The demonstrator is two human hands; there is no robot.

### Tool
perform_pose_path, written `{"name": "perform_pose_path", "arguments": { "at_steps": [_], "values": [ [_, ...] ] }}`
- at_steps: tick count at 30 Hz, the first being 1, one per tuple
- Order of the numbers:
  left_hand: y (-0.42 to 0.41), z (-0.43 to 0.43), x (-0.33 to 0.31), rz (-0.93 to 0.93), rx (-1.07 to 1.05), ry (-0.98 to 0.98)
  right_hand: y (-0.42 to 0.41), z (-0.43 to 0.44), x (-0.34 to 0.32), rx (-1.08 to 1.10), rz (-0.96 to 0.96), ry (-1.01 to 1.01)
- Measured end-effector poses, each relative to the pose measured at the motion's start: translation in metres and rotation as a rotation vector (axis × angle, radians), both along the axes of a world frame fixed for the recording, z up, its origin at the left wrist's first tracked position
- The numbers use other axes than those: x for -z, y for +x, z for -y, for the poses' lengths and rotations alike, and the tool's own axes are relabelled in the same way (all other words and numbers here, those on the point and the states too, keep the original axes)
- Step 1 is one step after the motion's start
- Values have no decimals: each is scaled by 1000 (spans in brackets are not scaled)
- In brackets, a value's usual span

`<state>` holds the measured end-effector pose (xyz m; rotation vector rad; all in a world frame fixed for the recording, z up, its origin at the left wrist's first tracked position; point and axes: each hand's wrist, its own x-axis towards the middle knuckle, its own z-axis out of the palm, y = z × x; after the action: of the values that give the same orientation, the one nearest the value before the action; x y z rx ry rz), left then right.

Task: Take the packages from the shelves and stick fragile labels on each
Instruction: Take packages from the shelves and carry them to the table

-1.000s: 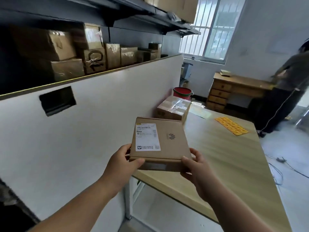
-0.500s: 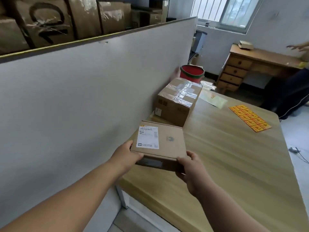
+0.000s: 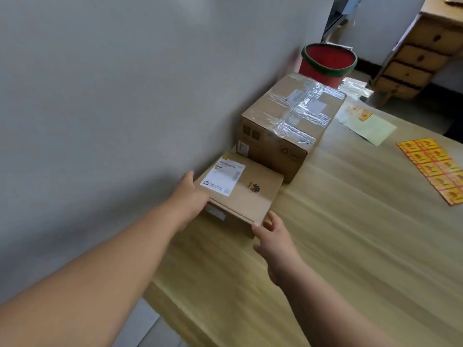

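Observation:
A small flat brown package (image 3: 246, 194) with a white shipping label rests on the wooden table (image 3: 350, 246), against the grey partition and touching a larger taped box (image 3: 288, 121) behind it. My left hand (image 3: 191, 194) grips the package's left near corner. At its right near corner, my right hand (image 3: 271, 234) has its fingers against the edge. A sheet of orange fragile labels (image 3: 436, 169) lies at the table's right side.
The grey partition wall (image 3: 112, 108) runs along the table's left edge. A pale yellow backing sheet (image 3: 368, 126) lies beyond the labels. On the floor past the table stand a red bucket (image 3: 328, 62) and a wooden drawer desk (image 3: 421, 58).
Both hands have carried the small package forward and down from mid-air onto the table, up against the big box. The view has tilted down, so the shelves are out of sight.

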<state>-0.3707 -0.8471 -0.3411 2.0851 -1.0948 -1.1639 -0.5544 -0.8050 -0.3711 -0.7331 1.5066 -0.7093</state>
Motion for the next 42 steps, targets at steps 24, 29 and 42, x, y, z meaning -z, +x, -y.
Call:
{"name": "perform_pose_path", "arguments": {
  "at_steps": [24, 29, 42],
  "values": [
    [87, -176, -86, 965, 334, -153, 92, -62, -75, -875, -1072, -789],
    [125, -290, -118, 1001, 201, -173, 132, -147, -119, -945, -1061, -925],
    [215, -632, -191, 1186, -219, -107, 261, -413, -201, -1186, -916, -1378]
  ]
}}
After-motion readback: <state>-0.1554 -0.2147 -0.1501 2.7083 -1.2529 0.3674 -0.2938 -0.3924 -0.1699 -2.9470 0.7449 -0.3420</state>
